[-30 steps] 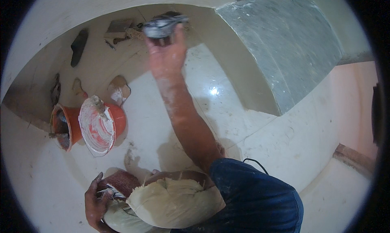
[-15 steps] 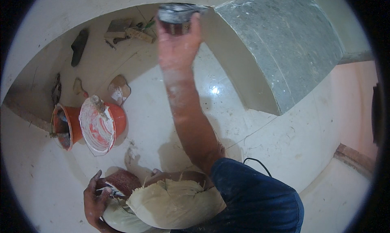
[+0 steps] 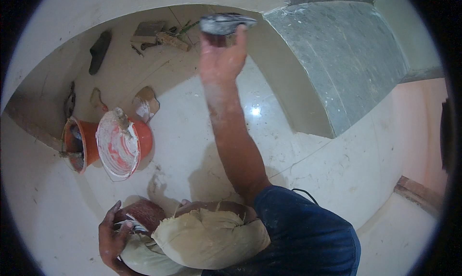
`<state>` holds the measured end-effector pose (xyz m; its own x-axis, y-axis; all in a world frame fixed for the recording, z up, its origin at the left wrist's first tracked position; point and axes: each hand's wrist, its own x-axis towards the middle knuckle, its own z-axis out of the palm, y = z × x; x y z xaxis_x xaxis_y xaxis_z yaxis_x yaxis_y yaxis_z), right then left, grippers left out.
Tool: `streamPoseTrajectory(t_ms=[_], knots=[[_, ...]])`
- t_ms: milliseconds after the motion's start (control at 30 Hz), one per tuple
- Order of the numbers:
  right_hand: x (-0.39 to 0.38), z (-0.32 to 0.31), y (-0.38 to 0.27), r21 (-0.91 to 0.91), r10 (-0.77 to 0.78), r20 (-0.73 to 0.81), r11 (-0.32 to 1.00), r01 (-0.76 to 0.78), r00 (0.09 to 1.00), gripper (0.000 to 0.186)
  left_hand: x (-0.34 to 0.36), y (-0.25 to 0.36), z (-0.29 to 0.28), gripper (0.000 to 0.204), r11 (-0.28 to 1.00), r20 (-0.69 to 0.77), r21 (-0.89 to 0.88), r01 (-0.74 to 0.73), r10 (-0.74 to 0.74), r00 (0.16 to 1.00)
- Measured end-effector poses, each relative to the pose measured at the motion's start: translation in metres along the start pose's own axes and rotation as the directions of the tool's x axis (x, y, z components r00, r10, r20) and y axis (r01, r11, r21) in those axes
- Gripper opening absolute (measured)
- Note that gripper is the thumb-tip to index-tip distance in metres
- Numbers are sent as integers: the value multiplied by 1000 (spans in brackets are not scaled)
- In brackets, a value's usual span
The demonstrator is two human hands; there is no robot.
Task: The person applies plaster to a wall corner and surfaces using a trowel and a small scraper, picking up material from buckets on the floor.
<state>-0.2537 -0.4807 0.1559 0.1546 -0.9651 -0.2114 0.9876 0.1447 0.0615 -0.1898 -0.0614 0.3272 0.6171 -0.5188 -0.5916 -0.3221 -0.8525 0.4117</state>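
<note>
My right hand (image 3: 222, 61) is raised at the upper middle, fingers wrapped round a flat black object with white dusty streaks (image 3: 226, 23), near the curved pale edge above the floor. Its forearm reaches up from the lower right, whitened with dust near the wrist. At the bottom left, my left hand (image 3: 114, 240) grips a curved dark red sheet, possibly sandpaper (image 3: 143, 213), with some pale folded material under its fingers. It rests beside my pale khaki-covered knee (image 3: 209, 237).
An orange bucket (image 3: 86, 146) and a red one coated inside with white paste (image 3: 144, 141) stand left on pale tiles (image 3: 178, 126). Stained scraps (image 3: 144, 102), a dark slipper (image 3: 100, 52) and board offcuts (image 3: 149, 32) lie beyond. A grey stone slab (image 3: 341, 66) fills the upper right.
My right hand, with the black object, has moved rightward and a little upward since a second ago. My left hand stays on the red sheet. The view has shifted slightly.
</note>
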Motion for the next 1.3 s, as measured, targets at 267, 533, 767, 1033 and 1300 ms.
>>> streamPoseTrajectory(t_ms=[267,533,767,1033,1300], knots=[[-25,30,9,27,132,118,990,-136,984,49,2,15,1,61,998,-17,-42,37,-38,999],[-157,89,59,-67,594,212,801,-595,776,56,4,21,4,61,999,-36,-13,29,-30,999],[-66,18,-11,-723,-318,201,590,359,927,71,-13,2,-2,63,998,-72,-62,14,-19,997],[1,25,-16,-895,-566,382,-29,445,731,67,-14,1,-4,63,995,-5,-67,-73,72,997],[-93,77,60,-499,-261,836,4,867,482,65,-4,0,-1,63,998,3,-60,-21,21,1000]])
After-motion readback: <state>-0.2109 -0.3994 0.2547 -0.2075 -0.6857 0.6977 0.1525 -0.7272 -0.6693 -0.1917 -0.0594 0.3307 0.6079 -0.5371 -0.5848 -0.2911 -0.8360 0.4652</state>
